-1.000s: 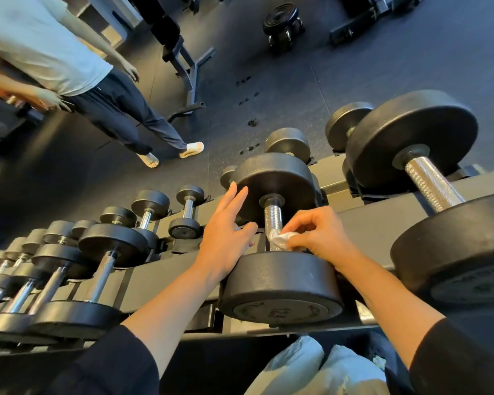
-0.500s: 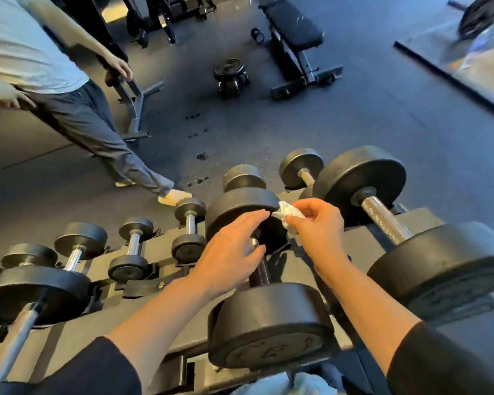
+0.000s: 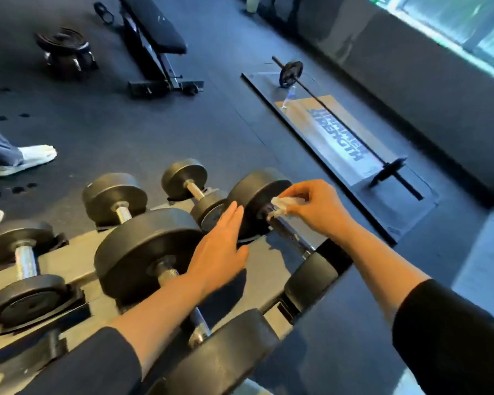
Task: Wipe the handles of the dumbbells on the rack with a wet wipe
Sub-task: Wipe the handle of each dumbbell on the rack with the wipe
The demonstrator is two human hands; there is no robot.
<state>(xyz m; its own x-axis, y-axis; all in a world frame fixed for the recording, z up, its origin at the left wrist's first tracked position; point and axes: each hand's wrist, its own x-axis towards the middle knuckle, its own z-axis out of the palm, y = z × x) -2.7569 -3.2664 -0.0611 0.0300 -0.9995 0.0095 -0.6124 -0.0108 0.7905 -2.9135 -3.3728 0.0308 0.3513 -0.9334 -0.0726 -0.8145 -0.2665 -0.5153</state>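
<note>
Two black-sleeved forearms of yours reach out over the grey metal dumbbell rack, which runs from lower left toward the right. Nearest you, a big black round-headed dumbbell lies across the rack, its knurled steel handle passing under your left wrist. Your left hand lies flat with the fingers straight and pressed together, the fingertips resting against the far head of the rightmost black dumbbell. Your right hand pinches a crumpled white wet wipe between thumb and fingertips and holds it on that dumbbell's steel handle, right where the handle meets the far head. The near head of this dumbbell sits at the rack's right end.

To the left you have a smaller chrome-handled dumbbell, and behind the rack's front row two more black dumbbells stand further back. Beyond the rack on the dark rubber floor lie another person's white-shoed foot at the left edge, a black padded weight bench, a stack of black weight plates, and a loaded barbell across a lifting platform with blue lettering.
</note>
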